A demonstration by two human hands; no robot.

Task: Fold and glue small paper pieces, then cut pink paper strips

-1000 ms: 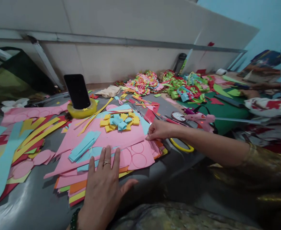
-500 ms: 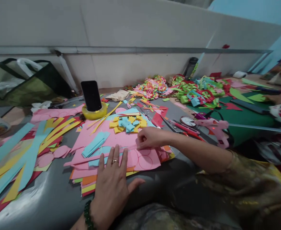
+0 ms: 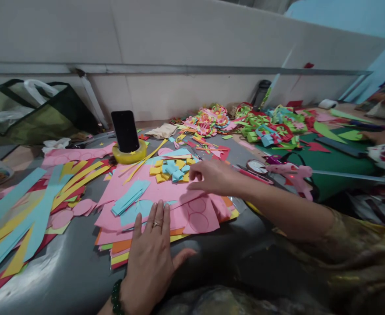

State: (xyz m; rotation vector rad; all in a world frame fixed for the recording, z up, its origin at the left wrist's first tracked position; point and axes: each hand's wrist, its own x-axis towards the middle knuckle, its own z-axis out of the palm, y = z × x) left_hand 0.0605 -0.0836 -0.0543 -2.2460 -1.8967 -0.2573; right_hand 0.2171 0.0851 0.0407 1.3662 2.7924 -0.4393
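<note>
My left hand (image 3: 151,253) lies flat, fingers stretched, on the lower part of the pink sheets (image 3: 179,199), which rest on a stack of coloured sheets. A ring and a dark green bead bracelet are on it. My right hand (image 3: 210,177) hovers over the sheets' right side, fingers bent with a gap between thumb and index; nothing shows in it. Beside its fingertips is a pile of small yellow and blue folded pieces (image 3: 171,169). Blue strips (image 3: 131,197) lie above my left fingers. Drawn circles (image 3: 199,214) mark the lower right pink sheet. Pink material (image 3: 220,206) lies below my right wrist.
A phone (image 3: 125,130) stands in a yellow tape roll (image 3: 129,152). Long blue and yellow strips (image 3: 43,210) spread at left. A pink glue gun (image 3: 292,173) and tools lie right. Paper flower pieces (image 3: 208,120) are heaped behind. Another person's hand (image 3: 384,135) is at far right.
The long pink strip under my left fingers is gone from there. My right hand has risen slightly from the sheet, its fingers loosened. Pink material now shows below my right wrist.
</note>
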